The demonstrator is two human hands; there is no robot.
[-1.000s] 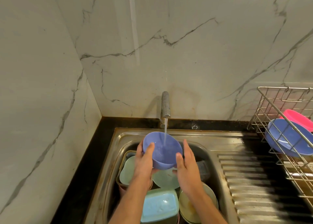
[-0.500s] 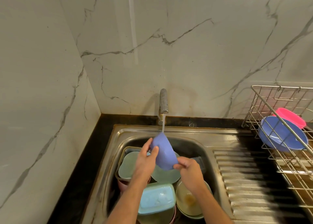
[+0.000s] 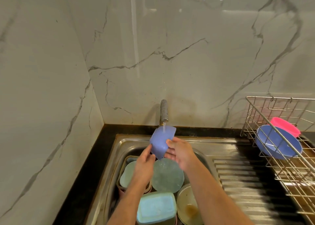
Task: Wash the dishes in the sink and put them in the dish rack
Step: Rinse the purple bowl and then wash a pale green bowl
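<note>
I hold a blue bowl [image 3: 160, 141] turned with its outside up under the running tap [image 3: 164, 111], over the steel sink [image 3: 126, 143]. My left hand [image 3: 144, 165] grips its lower left edge. My right hand [image 3: 180, 152] holds its right side. Water runs over the bowl and drips off onto a pale green plate [image 3: 167, 176] below. The sink also holds a light blue container [image 3: 156, 207], a cream bowl with brown residue [image 3: 188, 206] and a pale green dish [image 3: 127, 173]. The wire dish rack [image 3: 289, 170] at the right holds a blue bowl [image 3: 277, 144] and a pink bowl [image 3: 286, 126].
A ribbed steel drainboard [image 3: 247, 182] lies between the sink and the rack. Marble walls close the left side and the back. A black counter edge [image 3: 88, 170] borders the sink on the left.
The bowl faced up under the stream a second ago; both hands have turned it over, and water now hits its outside. It has risen closer to the spout.
</note>
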